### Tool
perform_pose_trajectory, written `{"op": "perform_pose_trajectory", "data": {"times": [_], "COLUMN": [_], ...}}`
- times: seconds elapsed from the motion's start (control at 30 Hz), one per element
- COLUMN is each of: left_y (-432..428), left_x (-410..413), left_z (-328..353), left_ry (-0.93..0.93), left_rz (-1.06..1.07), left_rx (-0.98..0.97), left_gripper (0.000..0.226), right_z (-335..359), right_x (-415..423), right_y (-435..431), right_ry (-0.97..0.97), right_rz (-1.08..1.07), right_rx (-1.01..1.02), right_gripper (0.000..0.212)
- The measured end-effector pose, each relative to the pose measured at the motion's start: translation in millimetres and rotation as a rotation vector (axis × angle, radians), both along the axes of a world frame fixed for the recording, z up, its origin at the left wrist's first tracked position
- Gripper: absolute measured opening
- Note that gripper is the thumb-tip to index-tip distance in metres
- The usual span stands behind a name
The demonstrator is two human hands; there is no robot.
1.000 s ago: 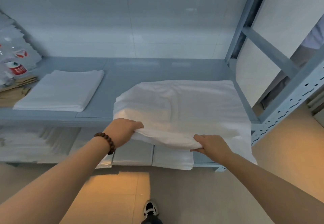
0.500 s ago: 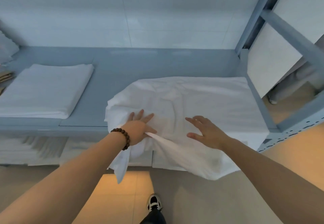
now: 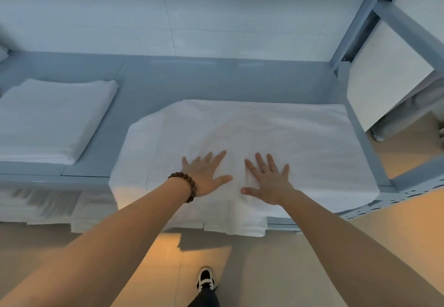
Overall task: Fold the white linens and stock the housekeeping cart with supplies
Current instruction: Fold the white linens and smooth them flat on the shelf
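Left hand and right hand flat, fingers spread, pressing a white sheet on a grey shelf, folded pile at left

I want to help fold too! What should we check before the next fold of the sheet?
1. Both hands flat on the sheet: ok, left hand and right hand press it with fingers spread.
2. Sheet smooth: not ok, soft wrinkles near the hands.
3. Sheet fully on the shelf: not ok, its front edge hangs over.
4. Folded stack out of the way: ok, apart at the left.
5. Corners lined up: cannot tell, arms hide the near edge.
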State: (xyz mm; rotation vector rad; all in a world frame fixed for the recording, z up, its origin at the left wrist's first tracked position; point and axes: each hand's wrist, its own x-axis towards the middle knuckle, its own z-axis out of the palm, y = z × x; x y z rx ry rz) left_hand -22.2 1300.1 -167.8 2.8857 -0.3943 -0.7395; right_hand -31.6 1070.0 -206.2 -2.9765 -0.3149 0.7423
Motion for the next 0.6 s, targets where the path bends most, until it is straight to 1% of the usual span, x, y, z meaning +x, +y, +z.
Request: {"op": "perform_pose_trajectory", "data": {"times": [0.07, 0.17, 0.23, 0.3, 0.43, 0.6], "left_y": [-8.7, -20.1, -24.3, -25.2, -23.5, -9.3], "left_x": [6.3, 5.3, 1.9, -1.2, 0.8, 25.2], "left_z": [-11.1, -29.9, -43.2, -54.1, -66.2, -69.8], "left_ry": [0.031, 0.018, -0.059, -0.156, -0.289, -0.319], "left_rz": [0.089, 0.179, 0.208, 0.226, 0.256, 0.262], "left_rx": [0.037, 0.079, 0.113, 0.116, 0.101, 0.105], "left_gripper": [0.075, 0.071, 0.07, 0.071, 0.075, 0.078], "right_z": [-2.0, -5.2, -8.3, -11.7, -20.4, -29.9], "right_x": [1.2, 3.5, 4.8, 7.2, 17.4, 30.3], "right_y": [0.1, 5.6, 10.5, 14.4, 18.6, 20.0], "right_ry": [-0.007, -0.038, -0.083, -0.128, -0.215, -0.29], "right_rz": [-0.01, -0.074, -0.117, -0.134, -0.139, -0.151], "right_rx": [0.008, 0.033, 0.052, 0.047, 0.023, 0.009], "right_gripper": [0.09, 0.074, 0.065, 0.06, 0.057, 0.06]}}
